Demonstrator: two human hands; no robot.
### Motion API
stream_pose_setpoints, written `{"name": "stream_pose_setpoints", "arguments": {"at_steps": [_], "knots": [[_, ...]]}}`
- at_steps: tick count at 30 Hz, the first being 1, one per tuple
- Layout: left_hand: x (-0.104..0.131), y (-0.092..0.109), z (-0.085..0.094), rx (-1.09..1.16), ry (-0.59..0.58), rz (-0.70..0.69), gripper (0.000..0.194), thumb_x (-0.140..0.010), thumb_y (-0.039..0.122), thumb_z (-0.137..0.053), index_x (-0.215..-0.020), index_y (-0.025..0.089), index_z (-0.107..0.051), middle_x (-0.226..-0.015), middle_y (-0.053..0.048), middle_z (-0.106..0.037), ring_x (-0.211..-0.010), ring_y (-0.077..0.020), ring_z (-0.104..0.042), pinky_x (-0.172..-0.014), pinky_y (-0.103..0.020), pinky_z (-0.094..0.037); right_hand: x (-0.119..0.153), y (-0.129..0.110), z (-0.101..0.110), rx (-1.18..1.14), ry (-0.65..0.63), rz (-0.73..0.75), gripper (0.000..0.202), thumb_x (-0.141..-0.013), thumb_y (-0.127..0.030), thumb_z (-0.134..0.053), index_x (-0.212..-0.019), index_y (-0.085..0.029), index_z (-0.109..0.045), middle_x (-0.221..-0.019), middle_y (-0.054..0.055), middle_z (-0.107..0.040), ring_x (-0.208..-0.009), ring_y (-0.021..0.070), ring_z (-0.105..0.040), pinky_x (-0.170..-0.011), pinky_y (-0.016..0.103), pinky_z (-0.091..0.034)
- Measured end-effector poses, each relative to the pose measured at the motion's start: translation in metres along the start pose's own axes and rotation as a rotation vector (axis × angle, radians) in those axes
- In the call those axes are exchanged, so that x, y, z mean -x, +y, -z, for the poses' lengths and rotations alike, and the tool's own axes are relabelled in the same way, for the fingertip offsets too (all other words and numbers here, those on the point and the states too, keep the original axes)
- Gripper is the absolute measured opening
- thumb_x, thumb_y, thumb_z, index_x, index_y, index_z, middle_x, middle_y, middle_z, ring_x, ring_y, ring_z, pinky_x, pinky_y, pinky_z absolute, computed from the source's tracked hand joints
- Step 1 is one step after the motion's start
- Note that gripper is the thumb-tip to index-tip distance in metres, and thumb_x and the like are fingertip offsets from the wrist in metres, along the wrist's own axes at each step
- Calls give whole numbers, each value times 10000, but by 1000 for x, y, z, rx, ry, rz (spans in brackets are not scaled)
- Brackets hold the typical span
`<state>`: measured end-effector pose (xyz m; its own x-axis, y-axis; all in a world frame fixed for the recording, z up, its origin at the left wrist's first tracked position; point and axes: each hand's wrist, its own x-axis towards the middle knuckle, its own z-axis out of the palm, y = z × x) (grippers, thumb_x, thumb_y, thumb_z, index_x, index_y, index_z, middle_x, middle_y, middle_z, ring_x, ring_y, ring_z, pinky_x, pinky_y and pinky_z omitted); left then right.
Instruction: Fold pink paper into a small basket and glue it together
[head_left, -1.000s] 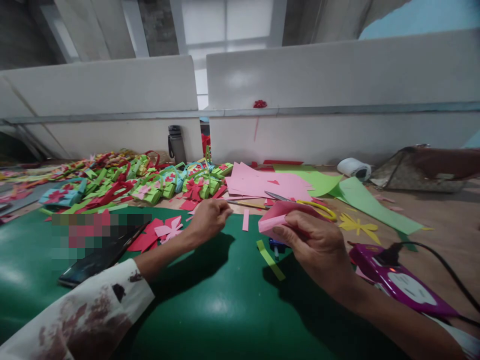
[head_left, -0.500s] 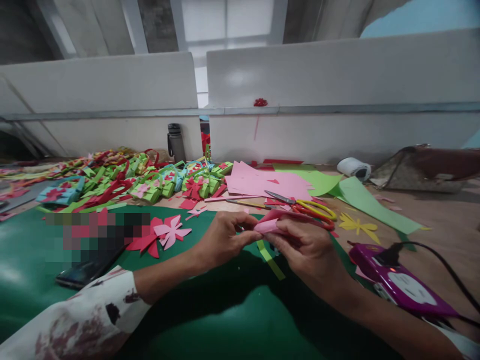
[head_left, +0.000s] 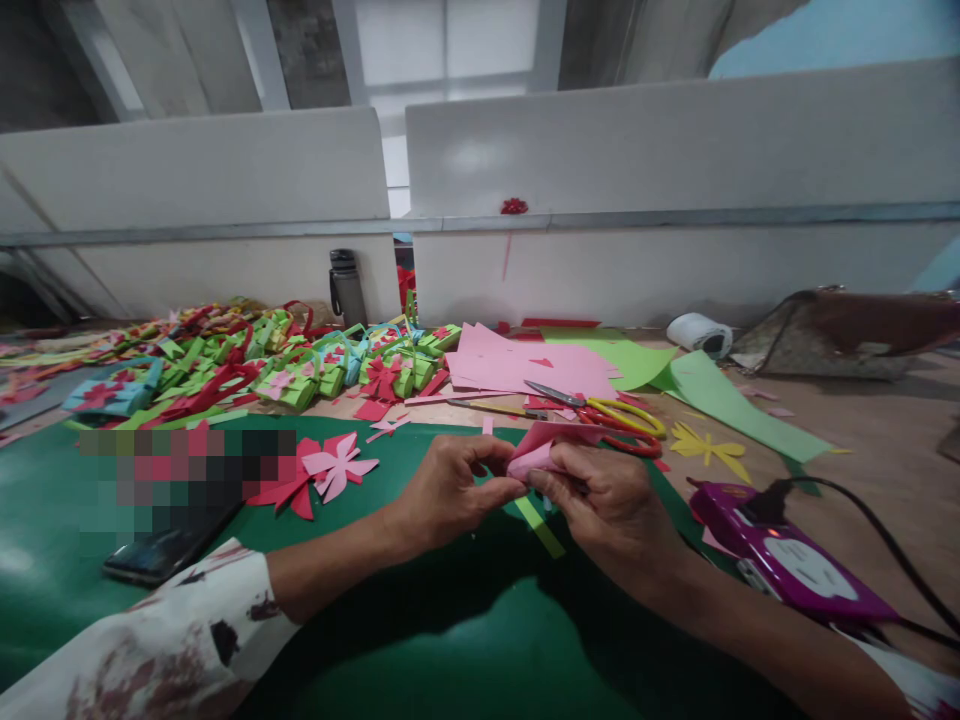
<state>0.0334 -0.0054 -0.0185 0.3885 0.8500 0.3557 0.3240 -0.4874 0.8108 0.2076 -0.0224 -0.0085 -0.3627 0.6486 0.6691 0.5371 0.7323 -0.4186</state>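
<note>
Between my two hands is a folded piece of pink paper (head_left: 534, 458), raised over the green mat (head_left: 420, 640). My left hand (head_left: 454, 492) pinches its left end between thumb and fingers. My right hand (head_left: 611, 500) grips the right side, fingers curled over the fold and thumb below. Part of the paper is hidden behind my fingers. Under the hands lies a yellow-green paper strip (head_left: 541, 528). Left of my left hand are a pale pink paper flower (head_left: 341, 467) and a red paper flower (head_left: 289, 485).
Behind the hands are scissors with yellow and red handles (head_left: 622, 418) and pink sheets (head_left: 517, 365). Several small paper baskets (head_left: 300, 380) crowd the back left, near a grey bottle (head_left: 347, 290). A phone (head_left: 176, 535) lies left, a purple power strip (head_left: 795, 560) right.
The view has shifted slightly. Both hands keep hold of the pink paper, and its left end looks a little more bent between the fingers.
</note>
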Motion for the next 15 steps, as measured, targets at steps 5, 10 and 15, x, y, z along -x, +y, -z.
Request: {"name": "stream_pose_setpoints", "arguments": {"at_steps": [5, 10, 15], "knots": [[1, -1, -1, 11, 15, -11, 130, -740, 191, -649, -837, 122, -701, -753, -19, -691, -682, -130, -576, -631, -216, -424, 1, 2, -1, 54, 24, 76, 198, -872, -135, -508, -699, -199, -581, -592, -29, -603, -509, 101, -545, -502, 216, -399], [2, -1, -3, 46, 2, -16, 120, -744, 181, -637, -823, 113, -693, -743, -23, -682, -681, -129, -577, -635, -215, -431, 0, 6, -1, 199, 42, 197, 257, -878, -137, -469, -631, -192, -515, -537, -25, -529, -489, 108, -497, -493, 243, -335], [3, -2, -4, 74, 11, 5, 101, -740, 183, -627, -793, 117, -682, -725, -19, -676, -668, -126, -574, -629, -216, -432, 1, 10, -3, 272, 4, 249, 217, -904, -160, -462, -729, -173, -589, -593, 0, -591, -558, 125, -566, -556, 247, -375]]}}
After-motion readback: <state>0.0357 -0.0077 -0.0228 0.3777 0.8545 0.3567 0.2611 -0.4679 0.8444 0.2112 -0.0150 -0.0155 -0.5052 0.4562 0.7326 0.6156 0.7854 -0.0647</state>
